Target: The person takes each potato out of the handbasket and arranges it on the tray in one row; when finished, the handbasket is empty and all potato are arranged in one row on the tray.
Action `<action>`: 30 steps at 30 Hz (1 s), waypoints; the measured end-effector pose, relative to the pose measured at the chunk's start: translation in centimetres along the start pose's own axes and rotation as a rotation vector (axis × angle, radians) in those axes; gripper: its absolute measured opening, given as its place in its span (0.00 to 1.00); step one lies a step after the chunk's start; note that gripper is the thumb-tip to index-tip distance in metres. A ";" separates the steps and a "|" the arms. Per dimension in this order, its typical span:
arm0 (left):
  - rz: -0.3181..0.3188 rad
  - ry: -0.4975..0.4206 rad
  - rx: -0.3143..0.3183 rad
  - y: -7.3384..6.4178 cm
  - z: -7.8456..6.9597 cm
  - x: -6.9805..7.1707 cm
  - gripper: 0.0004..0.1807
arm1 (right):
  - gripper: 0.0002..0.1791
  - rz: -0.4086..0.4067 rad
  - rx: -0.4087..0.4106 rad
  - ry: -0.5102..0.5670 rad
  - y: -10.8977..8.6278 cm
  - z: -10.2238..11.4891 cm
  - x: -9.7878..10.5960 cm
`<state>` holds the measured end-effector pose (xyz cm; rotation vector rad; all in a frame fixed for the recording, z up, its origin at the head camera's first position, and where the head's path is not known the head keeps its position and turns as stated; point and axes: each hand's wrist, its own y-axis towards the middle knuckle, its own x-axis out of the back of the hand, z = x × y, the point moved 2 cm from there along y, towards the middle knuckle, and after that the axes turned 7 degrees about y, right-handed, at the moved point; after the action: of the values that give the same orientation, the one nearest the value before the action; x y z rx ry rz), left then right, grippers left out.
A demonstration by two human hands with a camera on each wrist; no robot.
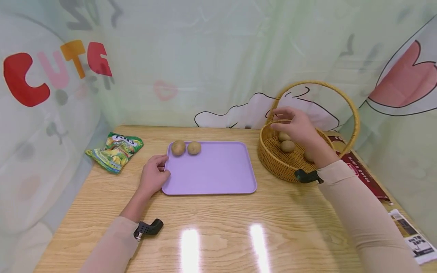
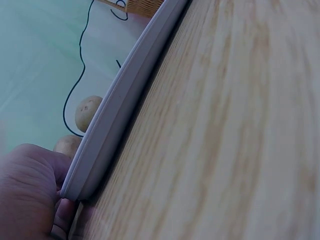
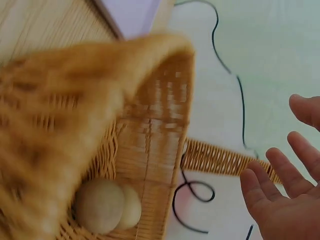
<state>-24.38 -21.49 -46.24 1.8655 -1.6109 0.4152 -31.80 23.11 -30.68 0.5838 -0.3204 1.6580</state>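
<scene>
My left hand pinches the left rim of a lilac tray; the left wrist view shows the tray's corner between thumb and fingers. Two potatoes lie at the tray's back left, one beside the other. Over a wicker basket with a tall hoop handle hovers my right hand, its fingers spread and nothing between them. Inside the basket are potatoes, partly hidden by the right hand and wrist; two overlap in the right wrist view.
A green snack bag lies left of the tray. Behind the basket, at the right table edge, is a dark red packet. A printed sheet lies nearer, by the right sleeve. A printed curtain hangs behind the table.
</scene>
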 end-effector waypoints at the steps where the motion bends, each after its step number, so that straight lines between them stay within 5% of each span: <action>1: 0.000 -0.003 0.000 0.0 0.0 0.0 0.27 | 0.34 0.003 -0.006 0.003 0.1 -0.2 0.3; 14: -0.006 0.000 -0.015 0.0 0.1 0.0 0.27 | 0.37 -0.020 -0.069 -0.115 1.4 -3.4 3.4; 21: -0.011 0.011 -0.022 0.0 0.1 0.1 0.27 | 0.35 -0.025 -0.117 -0.124 2.0 -4.9 4.2; 30: -0.013 0.016 -0.020 0.0 -0.1 0.1 0.27 | 0.34 0.014 -0.125 -0.260 2.7 -6.5 4.6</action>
<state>-24.35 -21.50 -46.13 1.8521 -1.5858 0.4062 -36.04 29.84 -33.31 0.7052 -0.6144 1.5642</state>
